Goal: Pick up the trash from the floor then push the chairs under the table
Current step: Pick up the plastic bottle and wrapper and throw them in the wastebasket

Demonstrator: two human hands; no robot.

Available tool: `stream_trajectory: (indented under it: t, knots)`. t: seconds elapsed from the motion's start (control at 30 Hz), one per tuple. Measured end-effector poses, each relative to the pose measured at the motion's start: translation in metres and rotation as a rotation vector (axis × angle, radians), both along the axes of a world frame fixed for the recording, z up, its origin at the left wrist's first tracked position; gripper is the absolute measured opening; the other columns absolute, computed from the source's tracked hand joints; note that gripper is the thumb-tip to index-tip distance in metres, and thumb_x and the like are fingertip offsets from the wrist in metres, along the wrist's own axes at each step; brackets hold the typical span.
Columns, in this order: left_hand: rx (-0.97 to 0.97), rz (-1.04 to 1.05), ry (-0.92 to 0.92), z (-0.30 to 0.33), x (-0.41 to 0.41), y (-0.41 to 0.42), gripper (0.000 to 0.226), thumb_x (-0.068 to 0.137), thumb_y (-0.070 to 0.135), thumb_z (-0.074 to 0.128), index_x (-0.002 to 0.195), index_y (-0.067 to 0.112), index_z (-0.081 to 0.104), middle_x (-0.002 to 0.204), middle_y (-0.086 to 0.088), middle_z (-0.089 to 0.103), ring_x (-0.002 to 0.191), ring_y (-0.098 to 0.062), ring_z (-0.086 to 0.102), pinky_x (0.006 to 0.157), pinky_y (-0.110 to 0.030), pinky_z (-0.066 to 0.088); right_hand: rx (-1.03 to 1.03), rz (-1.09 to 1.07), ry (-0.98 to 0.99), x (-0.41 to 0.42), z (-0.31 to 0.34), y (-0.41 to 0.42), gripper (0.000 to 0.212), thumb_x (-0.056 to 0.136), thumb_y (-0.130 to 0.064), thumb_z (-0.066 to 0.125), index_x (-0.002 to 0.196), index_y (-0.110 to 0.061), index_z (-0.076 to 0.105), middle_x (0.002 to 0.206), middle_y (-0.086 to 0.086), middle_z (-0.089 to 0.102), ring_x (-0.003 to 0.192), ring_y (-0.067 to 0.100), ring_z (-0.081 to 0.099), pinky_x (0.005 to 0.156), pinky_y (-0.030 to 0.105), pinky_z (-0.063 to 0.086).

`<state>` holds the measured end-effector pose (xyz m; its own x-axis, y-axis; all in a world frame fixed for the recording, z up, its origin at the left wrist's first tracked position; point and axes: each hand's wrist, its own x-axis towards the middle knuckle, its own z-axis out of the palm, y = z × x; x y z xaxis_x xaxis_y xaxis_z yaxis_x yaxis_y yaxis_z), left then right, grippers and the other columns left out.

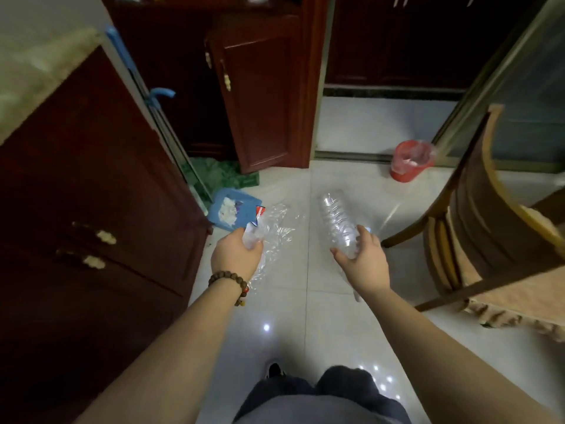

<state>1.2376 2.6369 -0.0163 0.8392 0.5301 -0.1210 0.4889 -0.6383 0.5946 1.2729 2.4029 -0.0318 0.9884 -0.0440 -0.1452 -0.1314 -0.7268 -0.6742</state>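
now, line by line:
left hand [237, 255]: fingers curled round a crumpled clear plastic wrapper [272, 234] with a red and blue printed corner, held above the floor [305, 301].
right hand [362, 260]: grips an empty clear plastic bottle [336, 221] near its neck, base pointing away from the person.
red bin [409, 162]: stands on the floor ahead to the right, lined with a clear bag, pale scraps inside.
blue dustpan [232, 211]: on the floor by the dark cabinet [91, 194], holding white bits.
chair [489, 224]: wooden, at the right, its seat cushioned; just beside the bottle hand.
bracelet [232, 283]: brown beads on the left wrist.
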Motion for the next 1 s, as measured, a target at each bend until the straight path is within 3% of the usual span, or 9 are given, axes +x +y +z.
stream_trajectory:
  t: [0.33, 0.57, 0.77, 1.0]
  knots:
    - [-0.036, -0.268, 0.005, -0.022, 0.218, -0.04, 0.019, 0.084, 0.031, 0.057, 0.075, 0.015, 0.059, 0.063, 0.0, 0.054, 0.06, -0.021, 0.048, 0.054, -0.028, 0.036, -0.023, -0.242, 0.004, 0.169, -0.015, -0.033, 0.076, 0.079, -0.04, 0.069, 0.141, -0.014, 0.034, 0.13, 0.011, 0.047, 0.116, 0.029, 0.05, 0.092, 0.039, 0.043]
    - [0.004, -0.412, -0.003, -0.027, 0.426, -0.104, 0.017, 0.082, 0.031, 0.057, 0.073, 0.018, 0.057, 0.064, 0.001, 0.055, 0.064, -0.025, 0.054, 0.054, -0.027, 0.034, 0.004, -0.394, 0.021, 0.338, -0.022, -0.097, 0.073, 0.079, -0.036, 0.069, 0.14, -0.013, 0.036, 0.129, 0.013, 0.049, 0.117, 0.032, 0.049, 0.092, 0.038, 0.042]
    - [0.009, -0.51, 0.013, -0.02, 0.579, -0.165, 0.017, 0.081, 0.031, 0.058, 0.075, 0.015, 0.059, 0.07, -0.002, 0.061, 0.067, -0.026, 0.055, 0.058, -0.029, 0.042, 0.028, -0.527, 0.05, 0.458, -0.015, -0.151, 0.072, 0.078, -0.033, 0.071, 0.138, -0.012, 0.038, 0.13, 0.015, 0.048, 0.116, 0.035, 0.05, 0.092, 0.04, 0.042]
    - [0.015, -0.686, 0.086, -0.04, 0.693, -0.23, 0.016, 0.078, 0.03, 0.054, 0.074, 0.016, 0.057, 0.071, -0.005, 0.064, 0.07, -0.03, 0.059, 0.059, -0.031, 0.047, 0.031, -0.67, 0.09, 0.554, -0.03, -0.193, 0.072, 0.079, -0.035, 0.069, 0.14, -0.013, 0.036, 0.133, 0.012, 0.047, 0.118, 0.033, 0.048, 0.092, 0.041, 0.042]
